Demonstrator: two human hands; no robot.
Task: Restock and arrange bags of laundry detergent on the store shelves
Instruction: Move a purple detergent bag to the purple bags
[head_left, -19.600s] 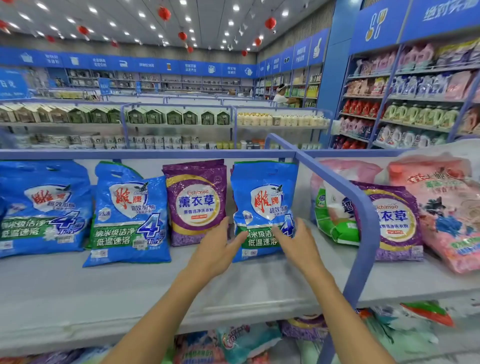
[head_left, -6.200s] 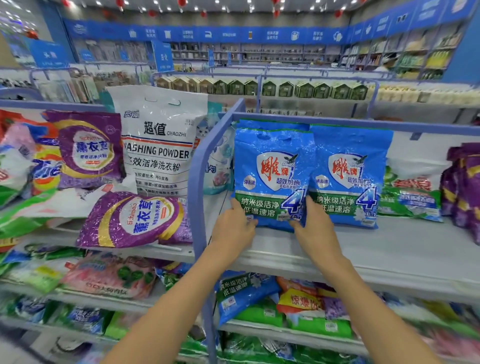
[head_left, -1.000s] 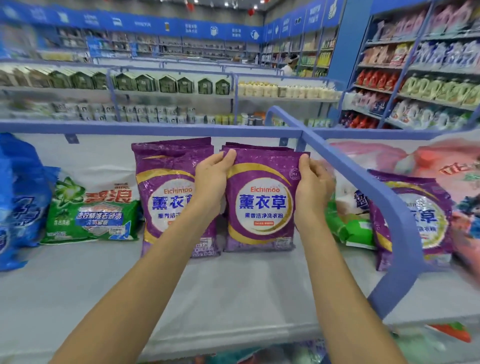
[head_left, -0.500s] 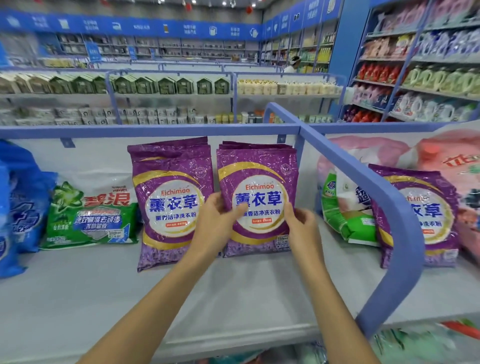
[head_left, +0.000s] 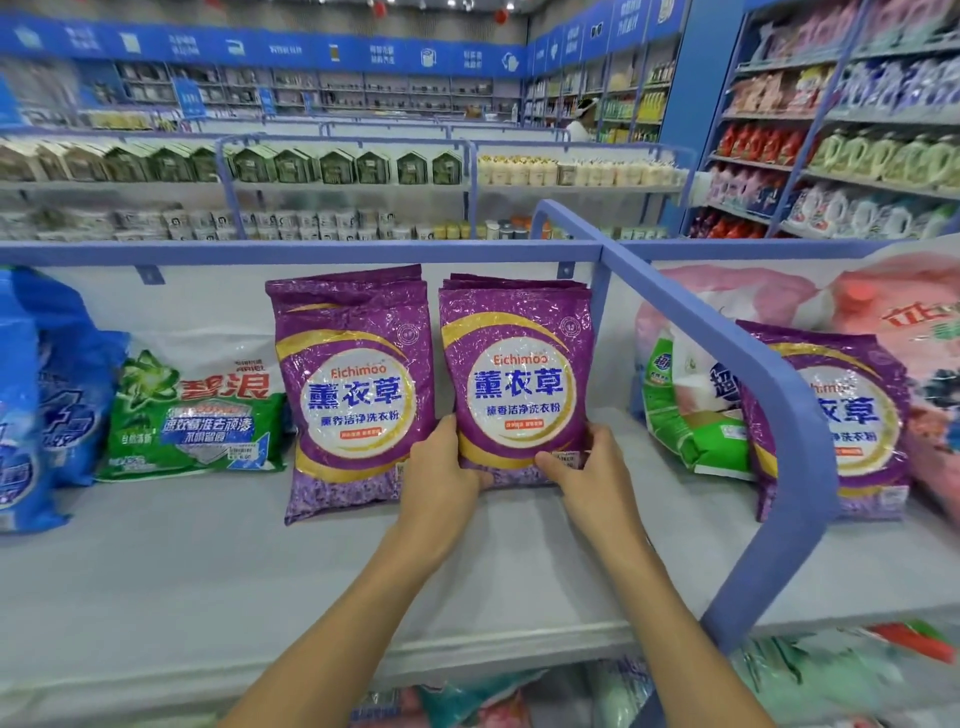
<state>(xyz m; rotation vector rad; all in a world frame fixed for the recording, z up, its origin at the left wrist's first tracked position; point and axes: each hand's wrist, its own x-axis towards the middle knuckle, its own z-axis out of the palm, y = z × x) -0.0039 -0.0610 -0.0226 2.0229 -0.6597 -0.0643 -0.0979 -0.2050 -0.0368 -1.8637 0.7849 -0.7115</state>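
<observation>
On the shelf (head_left: 208, 582), the purple bag (head_left: 519, 343) was regripped lower by left hand (head_left: 441, 470) and right hand (head_left: 589, 467), placement nearly done.

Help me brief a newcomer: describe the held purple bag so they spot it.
On the gray shelf left of the blue rail stand two purple bags. It is the right bag, nearest the rail; the left hand and right hand grip its bottom.

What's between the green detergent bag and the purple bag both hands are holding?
A second purple bag stands upright there, between the green bag and the held purple bag; nothing else. The head view shows it.
</observation>
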